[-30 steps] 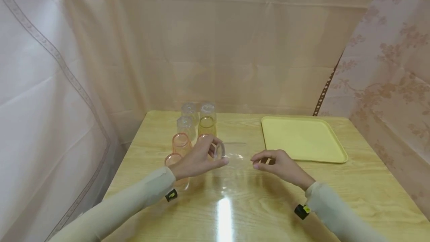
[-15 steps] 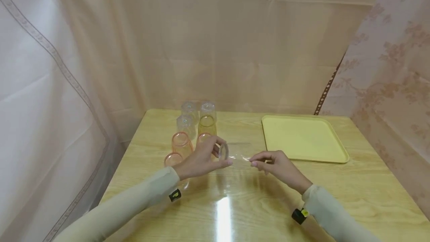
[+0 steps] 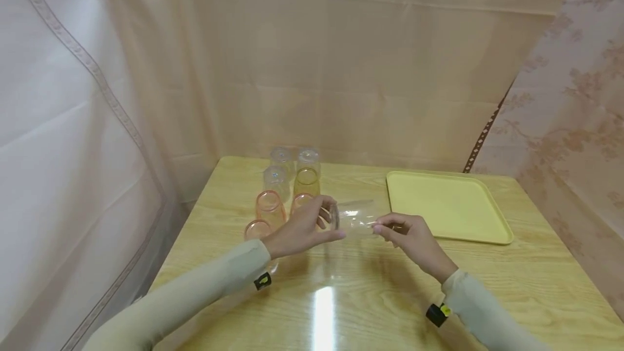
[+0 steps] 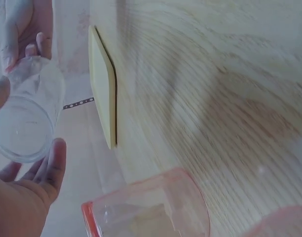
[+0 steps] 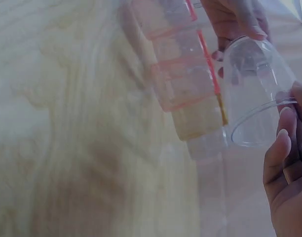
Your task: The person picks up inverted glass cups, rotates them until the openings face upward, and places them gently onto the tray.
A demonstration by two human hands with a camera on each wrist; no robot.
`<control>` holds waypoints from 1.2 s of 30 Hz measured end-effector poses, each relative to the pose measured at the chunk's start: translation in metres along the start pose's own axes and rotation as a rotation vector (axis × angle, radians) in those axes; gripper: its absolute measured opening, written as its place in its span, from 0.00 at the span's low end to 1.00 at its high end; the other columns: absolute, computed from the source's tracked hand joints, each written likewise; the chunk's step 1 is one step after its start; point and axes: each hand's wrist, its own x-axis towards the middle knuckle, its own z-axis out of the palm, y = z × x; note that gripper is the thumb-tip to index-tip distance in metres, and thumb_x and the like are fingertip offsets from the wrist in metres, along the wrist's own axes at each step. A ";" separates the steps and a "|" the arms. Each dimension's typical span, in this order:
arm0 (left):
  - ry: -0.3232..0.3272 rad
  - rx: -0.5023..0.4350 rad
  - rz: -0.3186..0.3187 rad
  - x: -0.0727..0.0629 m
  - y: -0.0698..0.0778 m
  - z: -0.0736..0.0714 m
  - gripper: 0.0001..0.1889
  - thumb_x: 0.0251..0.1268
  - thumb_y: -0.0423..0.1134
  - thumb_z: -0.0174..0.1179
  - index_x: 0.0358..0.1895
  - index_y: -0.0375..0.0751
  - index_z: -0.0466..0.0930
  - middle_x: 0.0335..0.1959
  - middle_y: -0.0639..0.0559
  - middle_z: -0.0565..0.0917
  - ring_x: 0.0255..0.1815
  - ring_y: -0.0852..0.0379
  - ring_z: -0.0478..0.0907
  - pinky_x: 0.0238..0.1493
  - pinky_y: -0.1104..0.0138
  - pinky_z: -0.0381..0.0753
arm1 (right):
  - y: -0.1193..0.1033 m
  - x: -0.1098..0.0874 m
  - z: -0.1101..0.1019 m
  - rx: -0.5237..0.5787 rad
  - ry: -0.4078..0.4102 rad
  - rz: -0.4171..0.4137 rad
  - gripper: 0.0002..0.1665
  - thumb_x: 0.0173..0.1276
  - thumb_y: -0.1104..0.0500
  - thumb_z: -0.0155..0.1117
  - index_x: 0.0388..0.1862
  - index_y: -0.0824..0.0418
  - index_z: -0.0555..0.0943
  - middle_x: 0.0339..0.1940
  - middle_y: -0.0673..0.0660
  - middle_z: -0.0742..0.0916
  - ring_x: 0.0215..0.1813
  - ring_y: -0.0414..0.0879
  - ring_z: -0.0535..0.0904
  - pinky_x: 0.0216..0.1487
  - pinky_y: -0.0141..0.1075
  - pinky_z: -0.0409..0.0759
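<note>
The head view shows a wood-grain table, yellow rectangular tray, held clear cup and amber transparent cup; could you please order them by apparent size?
Wood-grain table
Yellow rectangular tray
Held clear cup
Amber transparent cup, partly hidden

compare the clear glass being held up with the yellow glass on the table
Colour: the clear glass is colourless, while the yellow glass has an amber-yellow tint.
Pose: the clear glass is turned on its side, but the yellow glass stands with its base up.
Support: the clear glass is held in the air, whereas the yellow glass rests on the table.
Both are see-through.
</note>
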 end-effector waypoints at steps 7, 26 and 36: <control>0.013 0.052 -0.077 0.013 0.000 0.003 0.37 0.67 0.57 0.68 0.69 0.36 0.68 0.52 0.46 0.82 0.45 0.57 0.82 0.48 0.64 0.83 | -0.004 0.008 -0.018 -0.155 0.061 -0.108 0.05 0.74 0.52 0.69 0.44 0.48 0.89 0.43 0.47 0.90 0.41 0.48 0.83 0.41 0.35 0.79; -0.187 0.282 0.006 0.059 0.002 0.026 0.11 0.76 0.43 0.61 0.31 0.47 0.80 0.22 0.60 0.79 0.19 0.66 0.70 0.25 0.73 0.74 | 0.010 0.011 -0.064 -0.536 0.246 -0.275 0.03 0.71 0.58 0.71 0.41 0.52 0.90 0.38 0.46 0.89 0.25 0.39 0.78 0.28 0.32 0.78; -0.232 0.320 -0.011 0.083 0.008 0.057 0.15 0.77 0.41 0.59 0.27 0.46 0.75 0.18 0.59 0.74 0.16 0.67 0.64 0.22 0.74 0.68 | 0.015 0.007 -0.083 -0.651 0.301 -0.320 0.04 0.69 0.61 0.73 0.40 0.52 0.89 0.34 0.44 0.87 0.26 0.37 0.75 0.23 0.32 0.74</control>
